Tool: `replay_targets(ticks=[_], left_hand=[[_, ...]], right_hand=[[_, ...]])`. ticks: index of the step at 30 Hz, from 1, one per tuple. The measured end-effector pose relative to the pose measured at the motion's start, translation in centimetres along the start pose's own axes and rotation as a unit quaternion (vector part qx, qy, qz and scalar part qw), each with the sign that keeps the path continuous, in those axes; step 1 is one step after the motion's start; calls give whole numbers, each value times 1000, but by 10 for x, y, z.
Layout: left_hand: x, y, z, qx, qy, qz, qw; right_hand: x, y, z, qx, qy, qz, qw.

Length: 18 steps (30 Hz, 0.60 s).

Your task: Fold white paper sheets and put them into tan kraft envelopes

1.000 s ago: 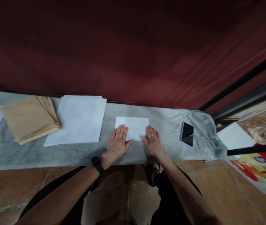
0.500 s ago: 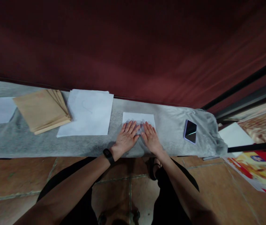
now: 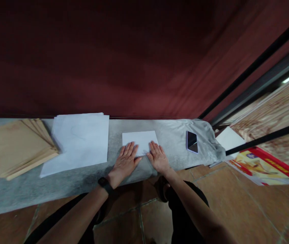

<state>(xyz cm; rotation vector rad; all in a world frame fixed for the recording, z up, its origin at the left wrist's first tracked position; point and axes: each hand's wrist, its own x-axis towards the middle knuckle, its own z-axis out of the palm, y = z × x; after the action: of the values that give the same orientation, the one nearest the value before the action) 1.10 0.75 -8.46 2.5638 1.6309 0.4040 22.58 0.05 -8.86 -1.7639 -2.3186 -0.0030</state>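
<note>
A small white sheet of paper (image 3: 140, 138), possibly folded, lies flat on the grey cloth (image 3: 124, 125) in front of me. My left hand (image 3: 126, 161) rests palm down on its left part, fingers stretched out and thumb pointing inward. On the paper's right part lies my right hand (image 3: 159, 159), also flat with fingers extended. Neither hand grips anything. The near edge of the paper is partly covered by my fingers. To the left is a stack of larger white sheets (image 3: 80, 142).
Brown paper envelopes (image 3: 17, 145) are stacked at the far left, touching the white sheets. A phone (image 3: 192, 142) lies on the cloth at the right. Behind the cloth rises a dark red surface (image 3: 134, 84). Black bars (image 3: 266, 135) and a colourful box (image 3: 264, 166) stand at the right.
My hands have moved apart toward the paper's two sides, so more of its middle shows. The view has turned, shifting the things on the cloth leftward.
</note>
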Motion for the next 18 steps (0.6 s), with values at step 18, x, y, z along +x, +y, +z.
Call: replay_targets(ticks=[18], left_hand=[[-5,-4,-7,42,0,-70,997]], right_hand=[[19,-3,-16,44,13,42,998]])
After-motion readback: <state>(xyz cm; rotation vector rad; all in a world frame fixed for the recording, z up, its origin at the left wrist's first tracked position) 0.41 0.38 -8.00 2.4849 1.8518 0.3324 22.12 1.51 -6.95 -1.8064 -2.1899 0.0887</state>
